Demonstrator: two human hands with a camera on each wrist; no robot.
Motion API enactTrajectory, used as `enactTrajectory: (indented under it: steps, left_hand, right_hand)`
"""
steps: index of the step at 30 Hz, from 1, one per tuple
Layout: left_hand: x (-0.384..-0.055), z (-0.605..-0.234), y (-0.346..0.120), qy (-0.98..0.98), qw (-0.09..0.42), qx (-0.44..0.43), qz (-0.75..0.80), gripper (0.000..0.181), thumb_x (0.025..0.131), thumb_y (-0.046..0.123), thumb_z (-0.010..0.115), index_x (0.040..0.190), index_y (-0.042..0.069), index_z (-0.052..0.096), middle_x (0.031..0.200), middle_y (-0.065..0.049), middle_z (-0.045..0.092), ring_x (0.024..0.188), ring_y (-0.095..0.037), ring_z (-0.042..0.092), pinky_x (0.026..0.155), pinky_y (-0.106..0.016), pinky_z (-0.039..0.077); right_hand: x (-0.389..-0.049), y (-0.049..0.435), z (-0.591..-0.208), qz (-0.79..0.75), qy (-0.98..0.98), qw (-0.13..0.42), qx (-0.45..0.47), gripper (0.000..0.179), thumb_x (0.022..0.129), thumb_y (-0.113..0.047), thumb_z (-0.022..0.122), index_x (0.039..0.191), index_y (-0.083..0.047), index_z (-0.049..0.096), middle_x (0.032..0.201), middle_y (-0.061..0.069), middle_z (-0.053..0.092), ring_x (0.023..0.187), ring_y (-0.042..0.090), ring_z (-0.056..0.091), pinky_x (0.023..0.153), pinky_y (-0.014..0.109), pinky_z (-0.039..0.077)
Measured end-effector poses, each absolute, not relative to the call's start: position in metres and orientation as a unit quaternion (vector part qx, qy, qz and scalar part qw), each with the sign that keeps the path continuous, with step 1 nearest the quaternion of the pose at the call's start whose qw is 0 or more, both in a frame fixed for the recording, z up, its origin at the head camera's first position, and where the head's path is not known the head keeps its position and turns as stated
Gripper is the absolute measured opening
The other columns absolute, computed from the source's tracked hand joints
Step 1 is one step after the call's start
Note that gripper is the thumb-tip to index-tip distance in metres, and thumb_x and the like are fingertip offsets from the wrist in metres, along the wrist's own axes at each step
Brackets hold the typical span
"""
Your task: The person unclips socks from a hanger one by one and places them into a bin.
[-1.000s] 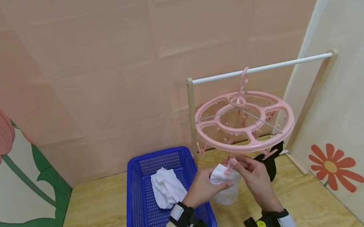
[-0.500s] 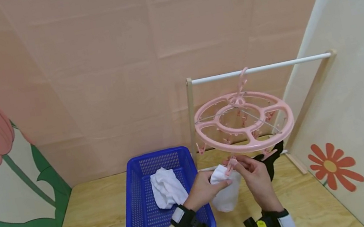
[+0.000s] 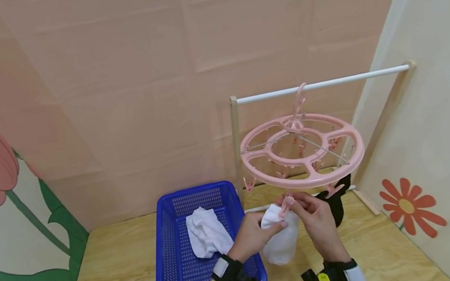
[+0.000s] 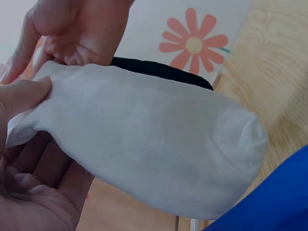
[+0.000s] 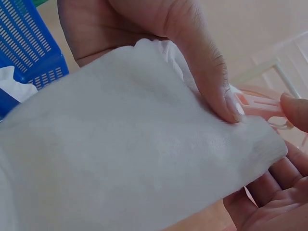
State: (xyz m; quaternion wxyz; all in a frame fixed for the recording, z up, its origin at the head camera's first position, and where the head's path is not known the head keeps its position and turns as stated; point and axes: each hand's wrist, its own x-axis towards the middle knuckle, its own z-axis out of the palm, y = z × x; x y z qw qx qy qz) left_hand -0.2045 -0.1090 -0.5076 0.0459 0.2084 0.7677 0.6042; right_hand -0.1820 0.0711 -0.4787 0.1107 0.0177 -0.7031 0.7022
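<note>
In the head view my left hand [image 3: 251, 236] pinches a white sock [image 3: 282, 249] near its opening, thumb on the near side. The sock's body hangs below that grip, and in the left wrist view its toe end points away to the right. My right hand [image 3: 318, 224] pinches a pink clothespin [image 5: 262, 105] between thumb and fingers, right at the sock's cuff. This pin belongs to the round pink drying hanger [image 3: 311, 180] just above both hands. Fingers partly cover where pin and cuff meet.
A blue basket [image 3: 162, 272] with another white cloth item [image 3: 207, 234] stands to the left. Behind my right hand a black item [image 3: 336, 208] hangs from the hanger. The hanger hooks over a white rod [image 3: 354, 78] on a wooden stand. Several other pink clips dangle around the ring.
The white sock's lower end has dropped slightly and hangs straighter. Both hands stay almost in place at the cuff and the clothespin.
</note>
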Motion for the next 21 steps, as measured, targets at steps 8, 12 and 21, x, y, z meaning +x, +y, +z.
enactTrajectory:
  steps: [8,12,21]
  left_hand:
    - [-0.2069,-0.507,-0.1092,0.762,0.047,0.208,0.612,0.026,0.091,0.03,0.082,0.09,0.005,0.081,0.073,0.009,0.068,0.06,0.003,0.055,0.053,-0.016,0.042]
    - [-0.2078,-0.507,-0.1104,0.754,0.048,0.213,0.62,0.024,0.091,0.026,0.082,0.091,0.002,0.081,0.077,-0.004,0.075,0.061,0.002,0.056,0.053,-0.017,0.043]
    - [-0.2114,-0.5089,-0.1108,0.748,0.042,0.23,0.622,0.024,0.093,0.027,0.081,0.103,0.005,0.082,0.097,-0.012,0.081,0.071,0.004,0.062,0.062,-0.016,0.049]
  right_hand:
    - [-0.1872,0.0727,-0.4805,0.702,-0.702,0.118,0.023,0.034,0.102,-0.024,0.07,0.123,0.002,0.07,0.103,0.006,0.083,0.098,0.011,0.077,0.094,0.021,0.056]
    - [-0.1876,0.0723,-0.4803,0.705,-0.699,0.121,0.021,0.034,0.102,-0.023,0.07,0.123,0.003,0.07,0.101,0.005,0.082,0.096,0.011,0.077,0.093,0.022,0.057]
    - [-0.1879,0.0707,-0.4815,0.722,-0.677,0.141,0.02,0.029,0.102,-0.017,0.069,0.118,0.007,0.07,0.095,0.003,0.083,0.092,0.011,0.078,0.087,0.025,0.06]
